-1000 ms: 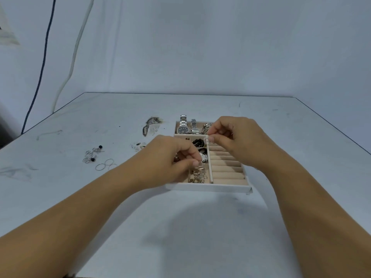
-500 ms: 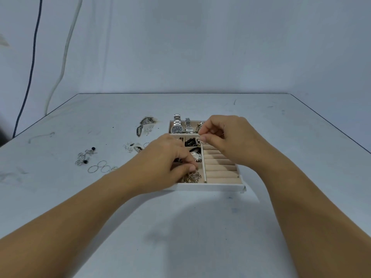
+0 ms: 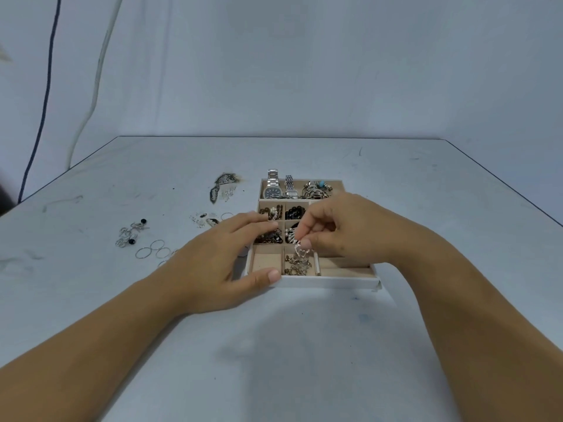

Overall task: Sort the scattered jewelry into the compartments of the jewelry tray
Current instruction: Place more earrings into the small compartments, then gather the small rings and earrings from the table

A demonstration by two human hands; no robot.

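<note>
The white jewelry tray [image 3: 329, 282] with beige compartments lies mid-table. Watches [image 3: 273, 190] fill its far row, dark beads [image 3: 295, 212] the middle cells, and a pile of gold pieces [image 3: 297, 268] the near middle cell. My right hand [image 3: 344, 229] pinches a small heart-shaped silver piece [image 3: 303, 252] just above that near middle cell. My left hand [image 3: 225, 263] rests flat on the tray's left side, thumb on the front rim, fingers spread, holding nothing. The near left cell [image 3: 265, 261] is bare.
Loose jewelry lies on the table left of the tray: thin silver hoops [image 3: 154, 251], a cluster of earrings with black beads [image 3: 131, 234], small silver bits [image 3: 204, 220] and a dark feather-shaped piece [image 3: 224, 184]. Two cables [image 3: 45, 95] hang on the left wall.
My left hand opened and flattened onto the tray's left edge. My right hand moved nearer over the near middle cell, with the heart piece now dangling from its fingers.
</note>
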